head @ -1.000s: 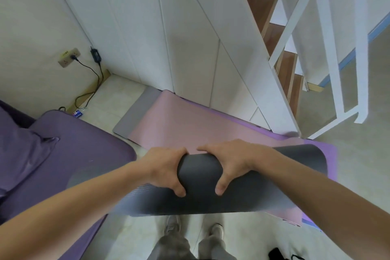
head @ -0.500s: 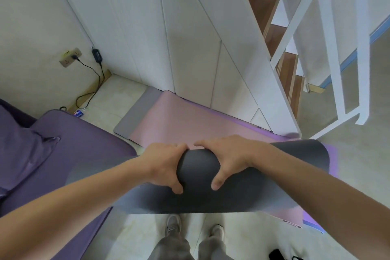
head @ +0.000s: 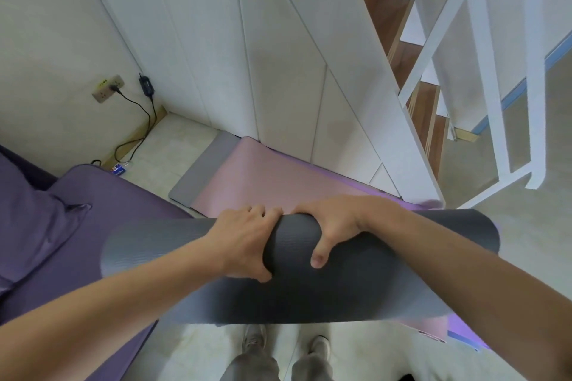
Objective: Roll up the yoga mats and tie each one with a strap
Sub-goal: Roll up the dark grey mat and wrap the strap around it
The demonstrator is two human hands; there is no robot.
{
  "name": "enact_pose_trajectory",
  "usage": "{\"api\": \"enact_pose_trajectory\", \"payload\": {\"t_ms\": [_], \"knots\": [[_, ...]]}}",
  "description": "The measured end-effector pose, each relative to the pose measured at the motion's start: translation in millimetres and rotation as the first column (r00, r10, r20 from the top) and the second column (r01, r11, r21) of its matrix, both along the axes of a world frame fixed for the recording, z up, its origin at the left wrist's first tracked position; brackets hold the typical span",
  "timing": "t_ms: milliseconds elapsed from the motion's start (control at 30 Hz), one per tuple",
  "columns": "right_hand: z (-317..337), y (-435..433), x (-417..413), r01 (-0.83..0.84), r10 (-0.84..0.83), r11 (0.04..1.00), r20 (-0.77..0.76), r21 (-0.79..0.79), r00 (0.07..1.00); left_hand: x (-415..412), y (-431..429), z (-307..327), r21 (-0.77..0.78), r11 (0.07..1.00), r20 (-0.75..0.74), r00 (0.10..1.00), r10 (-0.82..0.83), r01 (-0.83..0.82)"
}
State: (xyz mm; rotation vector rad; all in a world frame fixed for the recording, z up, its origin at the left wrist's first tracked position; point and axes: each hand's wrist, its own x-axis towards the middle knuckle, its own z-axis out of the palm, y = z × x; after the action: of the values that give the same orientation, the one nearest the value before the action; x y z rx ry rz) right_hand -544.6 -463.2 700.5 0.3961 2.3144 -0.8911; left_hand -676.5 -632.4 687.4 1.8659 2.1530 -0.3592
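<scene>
A dark grey yoga mat (head: 356,281) is rolled into a thick tube and held crosswise in front of me above the floor. My left hand (head: 244,241) grips the roll near its middle, fingers over the top and thumb below. My right hand (head: 334,226) grips it just to the right, thumb pointing down the near face. On the floor beyond lies a flat pink mat (head: 263,182) on top of a grey mat (head: 198,173) and a purple mat (head: 467,331). No strap is visible.
A purple sofa (head: 62,241) with a cushion fills the left. White cabinet panels (head: 278,56) and a wooden staircase with a white railing (head: 483,77) stand behind the mats. A wall socket with black cables (head: 136,108) is at the left. My shoes (head: 257,340) stand on the tile floor.
Both hands have lifted the grey roll a little and turned it slightly. The grip of each hand is much the same.
</scene>
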Motion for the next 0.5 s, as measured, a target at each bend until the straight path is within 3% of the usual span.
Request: {"api": "enact_pose_trajectory", "payload": {"t_ms": [67,100,167,233,300,333,400,433,500], "knots": [[0,-10,13,-0.076,0.111,0.959,-0.117,0.273,0.987,-11,7,-1,-0.073,0.995,0.128,0.989,0.078,-0.069],[-4,-18,21,-0.119,0.207,0.882,-0.148,0.456,0.967,-16,11,1,-0.145,0.982,0.230,0.961,0.154,-0.123],[-17,-34,33,-0.156,0.365,0.681,-0.147,0.715,0.919,-25,19,6,-0.305,0.931,0.490,0.805,0.335,-0.202],[-23,-33,32,-0.139,0.406,0.620,-0.165,0.772,0.899,-32,23,10,-0.402,0.892,0.623,0.652,0.432,-0.207],[-18,-17,24,-0.142,0.349,0.719,-0.176,0.680,0.920,-31,23,14,-0.374,0.909,0.618,0.682,0.392,-0.184],[-13,-8,19,-0.138,0.284,0.805,-0.171,0.577,0.943,-27,21,15,-0.328,0.932,0.557,0.764,0.324,-0.157],[-7,6,10,-0.091,0.123,0.954,-0.095,0.286,0.988,-16,16,12,-0.237,0.970,0.297,0.947,0.119,-0.048],[-5,11,6,-0.057,0.064,0.985,-0.035,0.164,0.997,-9,12,8,-0.182,0.983,0.173,0.984,0.029,0.003],[-2,14,2,-0.028,0.027,0.998,0.014,0.065,1.000,-1,7,-1,-0.073,0.997,0.070,0.997,-0.025,0.030]]}}
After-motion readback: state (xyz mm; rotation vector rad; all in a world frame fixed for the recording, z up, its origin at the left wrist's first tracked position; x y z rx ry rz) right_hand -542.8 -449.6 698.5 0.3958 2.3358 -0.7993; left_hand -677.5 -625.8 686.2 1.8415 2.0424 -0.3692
